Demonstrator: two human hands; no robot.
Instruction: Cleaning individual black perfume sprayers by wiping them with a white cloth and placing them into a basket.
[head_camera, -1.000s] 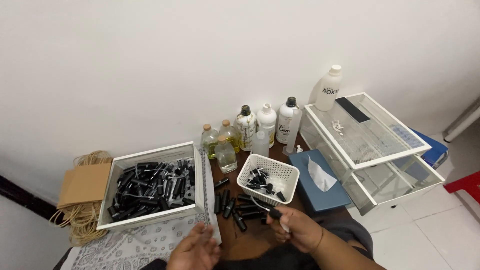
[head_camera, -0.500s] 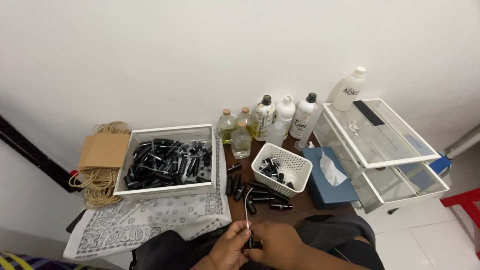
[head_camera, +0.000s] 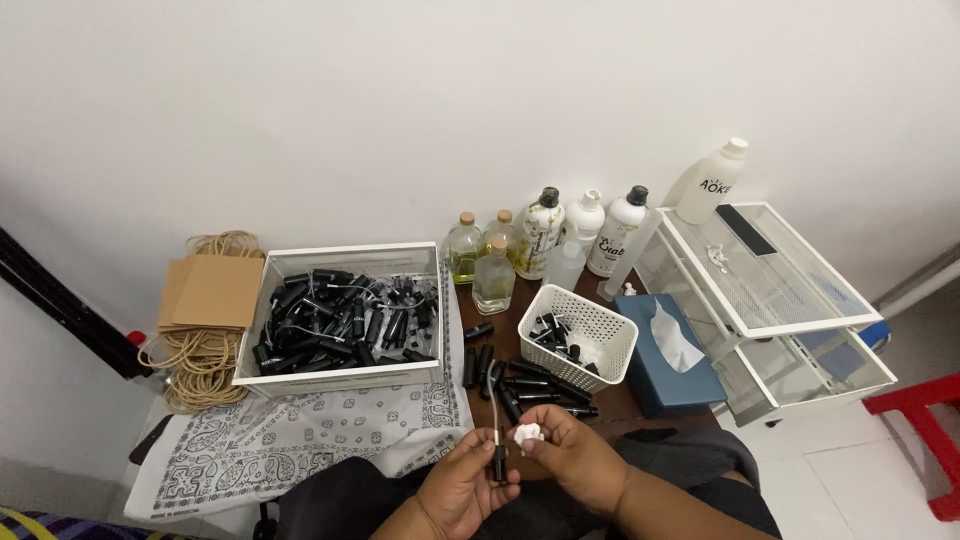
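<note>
Head view is showing a slim black sprayer tube (head_camera: 497, 455) being held upright above the lap, near the table's front edge; left hand (head_camera: 462, 490) fingers are pinching its lower end, while right hand (head_camera: 570, 462) fingertips are pinching a small white cap (head_camera: 528, 434) just beside it. Loose black vials (head_camera: 520, 380) are lying on the dark wooden table (head_camera: 620, 400) beyond. A white perforated basket (head_camera: 578, 335) is holding more black pieces, and a white box (head_camera: 340, 375) is brimming with black tubes. Glass bottles (head_camera: 495, 270) are standing against the wall.
</note>
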